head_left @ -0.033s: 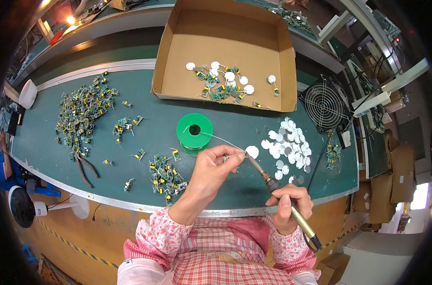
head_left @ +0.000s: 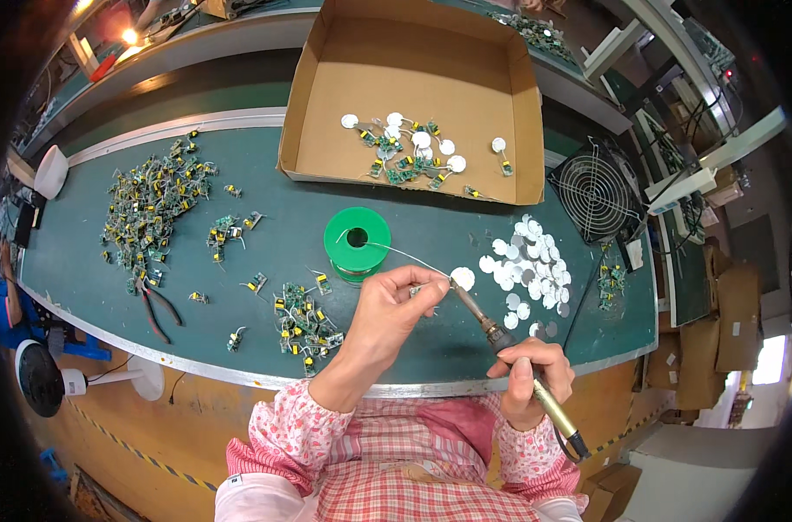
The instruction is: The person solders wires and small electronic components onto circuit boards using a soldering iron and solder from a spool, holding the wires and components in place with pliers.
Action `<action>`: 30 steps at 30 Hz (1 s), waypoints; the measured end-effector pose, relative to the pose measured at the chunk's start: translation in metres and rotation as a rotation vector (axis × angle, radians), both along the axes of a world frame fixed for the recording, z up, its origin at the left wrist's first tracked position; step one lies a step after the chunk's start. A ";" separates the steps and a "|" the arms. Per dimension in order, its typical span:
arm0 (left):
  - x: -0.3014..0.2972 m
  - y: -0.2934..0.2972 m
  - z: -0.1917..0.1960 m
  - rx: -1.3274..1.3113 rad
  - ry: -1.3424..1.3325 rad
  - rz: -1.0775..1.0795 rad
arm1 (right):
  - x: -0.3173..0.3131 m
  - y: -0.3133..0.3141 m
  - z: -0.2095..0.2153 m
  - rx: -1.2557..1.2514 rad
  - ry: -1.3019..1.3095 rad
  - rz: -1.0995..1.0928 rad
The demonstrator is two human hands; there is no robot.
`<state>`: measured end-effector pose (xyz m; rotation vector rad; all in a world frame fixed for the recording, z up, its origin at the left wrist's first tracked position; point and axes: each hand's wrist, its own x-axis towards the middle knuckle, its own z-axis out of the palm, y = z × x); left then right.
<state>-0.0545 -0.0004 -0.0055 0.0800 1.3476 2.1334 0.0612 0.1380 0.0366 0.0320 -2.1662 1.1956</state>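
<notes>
My right hand [head_left: 535, 378] is closed round the handle of a soldering iron [head_left: 548, 400], its tip slanting up and left. My left hand [head_left: 387, 317] is closed in a pinch by that tip; what sits between its fingers is too small to make out. Just beyond the fingertips lies a white round disc [head_left: 463, 278]. A thin strand of solder wire [head_left: 413, 258] runs from a green spool [head_left: 374, 228] to the iron's tip. Part of a small piece peeks out under my left hand, mostly hidden. Left of my wrist is a pile of small circuit boards [head_left: 304, 322].
A cardboard box [head_left: 413, 65] at the back holds boards with white discs. Loose discs [head_left: 531, 265] lie to the right, near a black fan [head_left: 591, 191]. At the left are a large heap of boards [head_left: 157, 204] and pliers [head_left: 159, 315]. The bench's metal edge [head_left: 257, 380] runs before me.
</notes>
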 end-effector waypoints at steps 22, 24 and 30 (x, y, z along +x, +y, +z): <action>-0.038 -0.004 0.089 -0.403 1.018 0.170 | 0.006 0.015 -0.023 -0.167 -0.031 -0.331; -0.063 -0.004 0.103 -0.637 1.197 0.410 | -0.002 0.019 -0.033 -0.188 -0.061 -0.246; -0.034 -0.050 0.095 -0.760 1.338 0.189 | -0.036 0.035 -0.052 0.355 -0.209 -0.249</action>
